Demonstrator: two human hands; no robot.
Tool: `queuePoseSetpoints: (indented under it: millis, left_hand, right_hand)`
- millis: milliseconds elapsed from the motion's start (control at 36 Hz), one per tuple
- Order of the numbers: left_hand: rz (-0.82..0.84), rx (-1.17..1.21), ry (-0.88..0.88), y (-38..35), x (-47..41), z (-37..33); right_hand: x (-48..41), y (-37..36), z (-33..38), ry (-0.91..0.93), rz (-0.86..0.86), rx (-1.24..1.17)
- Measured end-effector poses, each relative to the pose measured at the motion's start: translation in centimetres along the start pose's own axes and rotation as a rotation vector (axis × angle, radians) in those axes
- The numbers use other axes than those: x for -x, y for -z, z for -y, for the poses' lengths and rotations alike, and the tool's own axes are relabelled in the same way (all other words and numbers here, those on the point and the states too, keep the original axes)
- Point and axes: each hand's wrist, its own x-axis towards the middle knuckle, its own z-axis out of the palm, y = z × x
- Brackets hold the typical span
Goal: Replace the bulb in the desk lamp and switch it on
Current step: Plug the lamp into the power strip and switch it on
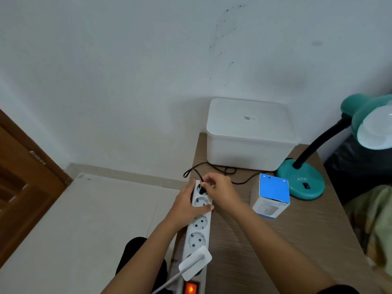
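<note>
Bulb (pixel 375 128), one, sits white in the teal desk lamp (pixel 302 179), whose base stands at the table's (pixel 275 240) far right. One white power strip (pixel 198 230) lies along the left edge, five sockets showing, its switch glowing orange. Right hand (pixel 220 190) pinches the black plug (pixel 201 188) at the farthest socket; left hand (pixel 188 203) clasps the strip there. One blue-topped box (pixel 271 195) stands just left of the lamp base.

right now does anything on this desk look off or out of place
Two things stand out. The power strip overhangs the desk's left edge, so it looks precarious. The wall above the white lidded box carries dark speckled marks. The bulb box and lamp stand upright.
</note>
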Motion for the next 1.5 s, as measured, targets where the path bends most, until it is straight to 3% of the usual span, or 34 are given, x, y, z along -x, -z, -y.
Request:
queuePoseSetpoints:
  millis: [139, 250, 361, 639, 806, 1000, 1222, 1500]
  left_hand:
    - [0.054, -0.121, -0.009, 0.1, -0.4, 0.3]
    - [0.146, -0.200, 0.041, 0.8, -0.5, -0.3]
    - [0.051, -0.314, 0.047, 1.3, -1.1, -3.3]
    - [-0.175, -0.353, -0.171, -3.1, -3.6, -15.0]
    - [-0.027, -0.331, -0.310, -11.4, -4.3, -19.3]
    - [0.123, -0.303, -0.291, -21.3, -7.1, -17.9]
    - [-0.072, -0.299, -0.084, -26.2, -9.1, -12.6]
    - [-0.124, -0.301, -0.174, -27.3, -10.3, -10.0]
  right_hand:
    - [0.8, 0.8, 0.5, -0.019, 0.033, -0.055]
    - [2.0, 2.6, 1.2, -0.018, -0.038, -0.185]
    - [3.1, 6.3, 1.4, 0.014, -0.110, -0.214]
    - [7.2, 18.3, -4.6, -0.051, -0.429, -0.142]
    - [8.6, 21.2, -11.3, -0.224, -0.480, -0.139]
    - [8.4, 21.8, -17.4, -0.404, -0.465, -0.184]
    - [5.5, 20.7, -20.5, -0.391, -0.393, -0.113]
    - [3.8, 18.8, -21.7, -0.379, -0.366, -0.130]
